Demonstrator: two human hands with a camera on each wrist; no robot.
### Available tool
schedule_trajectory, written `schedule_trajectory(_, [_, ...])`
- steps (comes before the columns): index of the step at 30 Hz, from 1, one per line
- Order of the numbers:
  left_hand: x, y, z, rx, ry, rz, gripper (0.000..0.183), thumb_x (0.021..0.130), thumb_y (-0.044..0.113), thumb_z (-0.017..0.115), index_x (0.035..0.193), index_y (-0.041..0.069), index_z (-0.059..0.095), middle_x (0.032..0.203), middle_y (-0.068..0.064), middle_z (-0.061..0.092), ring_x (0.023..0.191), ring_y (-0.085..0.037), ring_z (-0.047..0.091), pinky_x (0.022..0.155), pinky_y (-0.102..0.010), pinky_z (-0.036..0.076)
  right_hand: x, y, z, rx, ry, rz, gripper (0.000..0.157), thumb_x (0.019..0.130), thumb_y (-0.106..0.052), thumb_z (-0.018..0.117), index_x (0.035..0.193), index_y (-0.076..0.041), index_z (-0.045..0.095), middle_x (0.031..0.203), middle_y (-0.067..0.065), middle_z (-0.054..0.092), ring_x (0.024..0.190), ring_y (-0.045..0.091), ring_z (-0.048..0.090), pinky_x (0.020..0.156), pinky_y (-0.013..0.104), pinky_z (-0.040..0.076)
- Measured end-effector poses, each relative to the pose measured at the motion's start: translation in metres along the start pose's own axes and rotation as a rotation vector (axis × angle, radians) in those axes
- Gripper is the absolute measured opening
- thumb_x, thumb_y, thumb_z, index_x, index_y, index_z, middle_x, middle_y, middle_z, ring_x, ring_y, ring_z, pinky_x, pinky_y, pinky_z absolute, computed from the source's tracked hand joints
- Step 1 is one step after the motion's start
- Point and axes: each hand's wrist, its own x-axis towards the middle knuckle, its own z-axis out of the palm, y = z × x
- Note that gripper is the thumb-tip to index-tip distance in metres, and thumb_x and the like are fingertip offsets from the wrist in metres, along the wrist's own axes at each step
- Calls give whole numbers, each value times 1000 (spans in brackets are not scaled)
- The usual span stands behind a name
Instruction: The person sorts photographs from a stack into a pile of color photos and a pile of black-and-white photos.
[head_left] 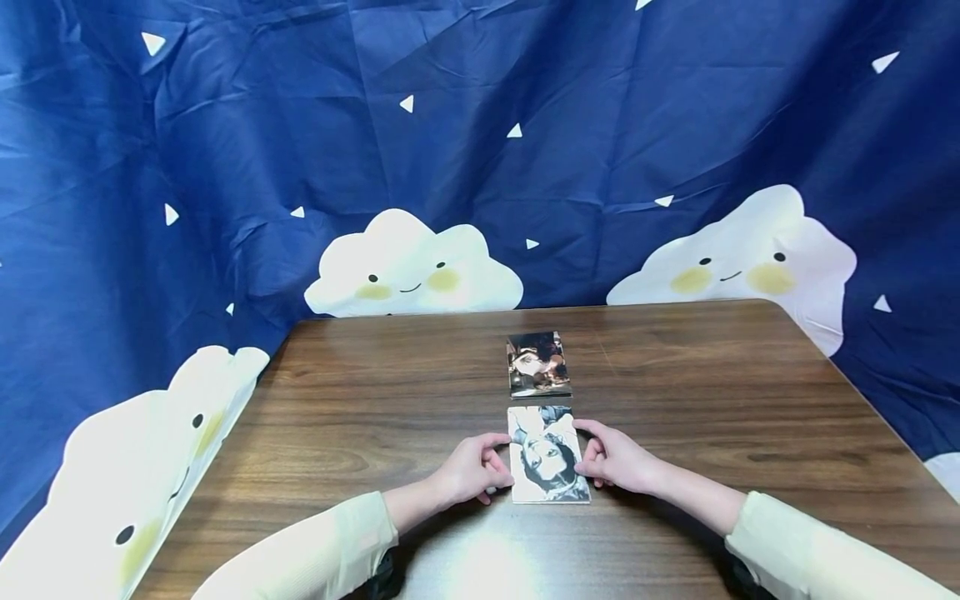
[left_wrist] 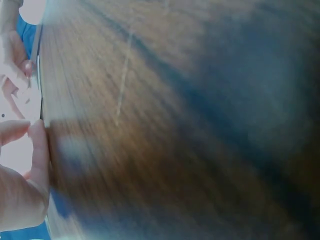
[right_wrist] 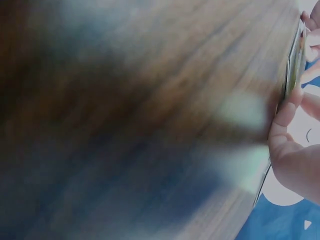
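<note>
A black-and-white photo card (head_left: 551,458) with a drawn or printed portrait lies on the wooden table, seemingly at the top of a thin stack. My left hand (head_left: 474,468) holds its left edge, index finger towards the far corner and thumb nearer. On the opposite edge, my right hand (head_left: 617,457) grips in the same way. Just beyond lies a second, darker photo card (head_left: 537,364) with a brownish picture, untouched. The left wrist view shows the left hand (left_wrist: 22,175) at the frame's side; the right wrist view shows the right hand (right_wrist: 295,145) at the card edge.
The brown wood-grain table (head_left: 390,375) extends around both cards. Behind it hangs a blue cloth (head_left: 450,150) printed with smiling clouds and white triangles. Pale sleeves (head_left: 322,542) cover both forearms.
</note>
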Motion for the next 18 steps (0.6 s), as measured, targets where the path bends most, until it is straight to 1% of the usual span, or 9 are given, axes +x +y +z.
schedule_trajectory(4, [1,0,-1,1,5,4,60,78,-8,72,133,-6,50,73,-3,64,53,-12,53,43,-31,52,1,0,-1,-23,8,-1,65,85,2,67,136,20,30,66,0,56,52,13,54,46,23,43])
schedule_trajectory(7, [2,0,-2,-16,7,9,59,78,-7,72,133,-5,50,73,-4,65,53,-12,53,44,-31,52,1,0,-2,12,16,-8,64,86,2,67,136,20,30,66,1,57,52,14,54,46,24,43])
schedule_trajectory(12, [-3,-2,-6,-87,13,6,60,79,-3,73,134,-4,50,70,-3,64,50,-12,53,43,-31,52,-6,1,-7,107,49,2,67,86,2,67,137,19,28,70,7,59,54,16,56,46,27,47])
schedule_trajectory(15, [-7,-5,-12,-151,29,0,61,79,-1,74,135,-4,49,71,-3,64,52,-14,55,44,-33,53,-14,0,-16,128,89,-13,68,86,2,67,138,19,26,73,12,61,56,15,57,47,28,48])
schedule_trajectory(18, [-11,-6,-26,-217,50,20,63,80,0,74,137,-5,47,75,-4,64,58,-16,58,48,-37,55,-24,-3,-30,95,150,-49,68,87,2,66,139,18,26,75,14,62,57,14,57,48,28,48])
